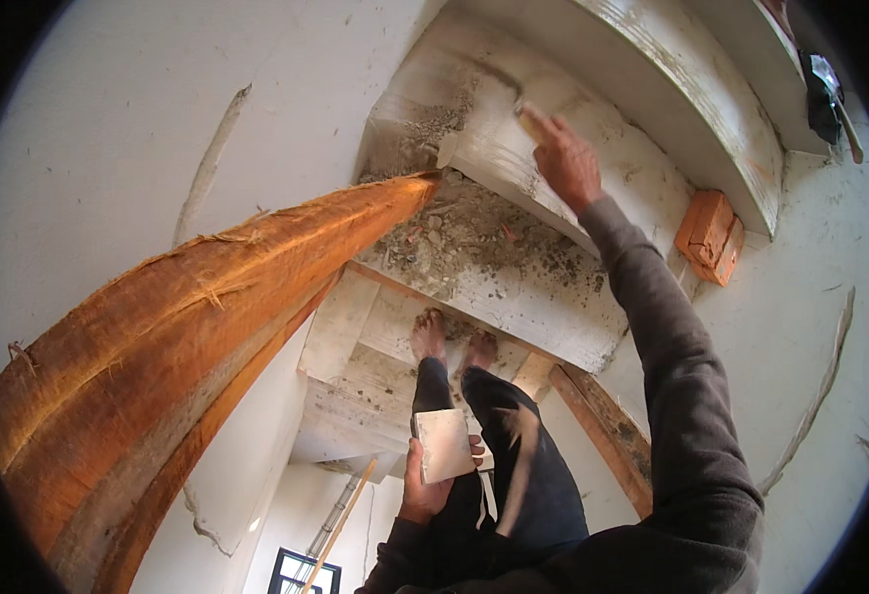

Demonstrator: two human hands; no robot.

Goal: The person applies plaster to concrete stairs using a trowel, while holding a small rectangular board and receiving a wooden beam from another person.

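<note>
My right hand [565,163] reaches out over a dusty step [593,129], its fingers closed around the pale handle [529,121] of a tool. The tool's far end is a dark, blurred streak close to the step, so I cannot tell its kind. Low in the picture, my left hand [422,487] grips a flat, pale square plate [445,445] in front of my legs. Broken rubble [444,233] and grit lie on the step below the one my right hand is over.
Long rough wooden planks [206,282] slant up from the lower left to the rubble. Orange bricks [710,236] sit against the right wall. A black bag [822,99] lies at the upper right. My bare feet [428,335] stand on lower steps, beside a wooden beam [608,431].
</note>
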